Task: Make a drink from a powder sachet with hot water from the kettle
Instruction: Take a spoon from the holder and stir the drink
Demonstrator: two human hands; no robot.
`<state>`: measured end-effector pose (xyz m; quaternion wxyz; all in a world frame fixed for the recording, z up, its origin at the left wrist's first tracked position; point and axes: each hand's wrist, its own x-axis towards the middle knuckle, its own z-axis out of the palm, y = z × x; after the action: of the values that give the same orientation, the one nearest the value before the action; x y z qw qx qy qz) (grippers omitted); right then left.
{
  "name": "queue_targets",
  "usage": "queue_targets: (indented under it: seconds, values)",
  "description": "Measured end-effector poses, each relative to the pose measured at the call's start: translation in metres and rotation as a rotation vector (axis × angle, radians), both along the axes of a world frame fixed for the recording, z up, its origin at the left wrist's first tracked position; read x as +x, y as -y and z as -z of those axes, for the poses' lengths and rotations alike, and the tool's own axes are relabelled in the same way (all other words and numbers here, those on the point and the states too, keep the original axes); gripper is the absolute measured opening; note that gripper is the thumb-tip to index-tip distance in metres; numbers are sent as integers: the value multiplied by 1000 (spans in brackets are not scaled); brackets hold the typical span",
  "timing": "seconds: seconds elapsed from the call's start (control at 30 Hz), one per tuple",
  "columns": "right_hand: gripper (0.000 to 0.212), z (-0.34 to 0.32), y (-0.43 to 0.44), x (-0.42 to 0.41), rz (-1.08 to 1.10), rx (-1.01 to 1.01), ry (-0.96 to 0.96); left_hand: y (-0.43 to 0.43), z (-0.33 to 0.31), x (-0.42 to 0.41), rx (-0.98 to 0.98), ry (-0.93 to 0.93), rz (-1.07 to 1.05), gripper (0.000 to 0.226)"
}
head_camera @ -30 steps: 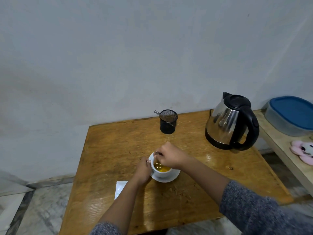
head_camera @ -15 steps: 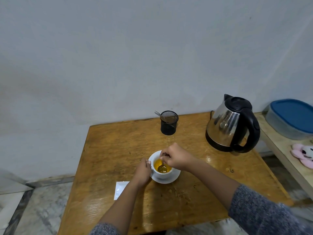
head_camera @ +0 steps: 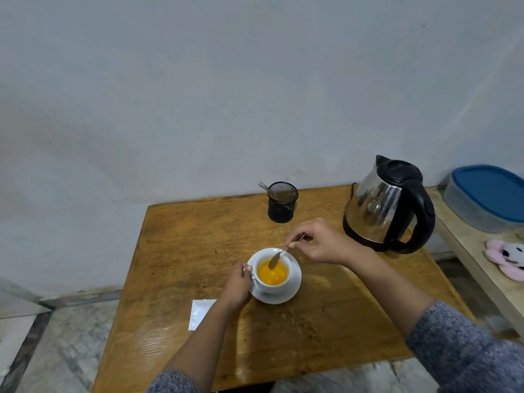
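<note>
Bare grey wall behind; wooden table (head_camera: 184, 251) lower centre; left hand (head_camera: 236, 283) closed on the handle of the cup (head_camera: 272, 275), which sat on its saucer (head_camera: 295, 287); right hand (head_camera: 320, 242) pinched a dripping spoon (head_camera: 276, 258) over the orange drink; a jolt might slop it; kettle (head_camera: 385, 205) stood centre right.

Grey-blue flecked knit sleeves (head_camera: 465, 344), both pushed up w/ forearms bare; hands (head_camera: 320, 245) ungloved, no rings.

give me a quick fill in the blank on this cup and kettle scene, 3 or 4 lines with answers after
1. The right hand holds a ____ over the cup.
2. The drink in the cup is ____ in colour.
3. The cup stands on a white ____.
4. The left hand grips the cup's ____.

Answers: spoon; orange; saucer; handle
</note>
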<state>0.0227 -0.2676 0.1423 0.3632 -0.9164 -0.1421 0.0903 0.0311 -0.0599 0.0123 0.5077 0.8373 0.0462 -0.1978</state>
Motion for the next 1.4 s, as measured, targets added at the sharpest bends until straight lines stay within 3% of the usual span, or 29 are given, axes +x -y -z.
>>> queue_targets:
  seconds: [0.2,0.3,0.4,0.5,0.57,0.63,0.8,0.9,1.0,1.1,1.23,1.4]
  values:
    - [11,19,0,-1,268,132,-37,3,0,2,-42,-25,-10,17]
    - [8,31,9,1,572,450,-117,0,0,3,-51,-17,14,18]
    - [13,41,20,2,875,939,-238,-2,0,2,-55,2,11,18]
    - [17,55,29,-5,1120,1401,-244,-2,2,-1,-46,30,-22,19]
    - [25,71,34,-13,1224,1558,-229,-1,3,-2,-35,44,-39,18]
    - [17,86,36,-23,1287,1605,-256,0,4,-4,-24,58,-51,19]
    - [9,115,35,-47,1359,1568,-358,3,8,-9,-30,96,-79,18]
    - [19,126,34,-57,1399,1474,-453,4,8,-16,4,197,-108,18]
    - [24,134,32,-64,1328,1210,-601,5,6,-21,80,305,-115,24]
    - [27,141,29,-64,1248,727,-654,7,6,-22,112,342,-112,27]
    - [22,139,21,-60,1142,296,-543,9,9,-23,125,376,-118,27]
    - [20,141,13,-66,885,61,-309,9,9,-22,135,359,-100,27]
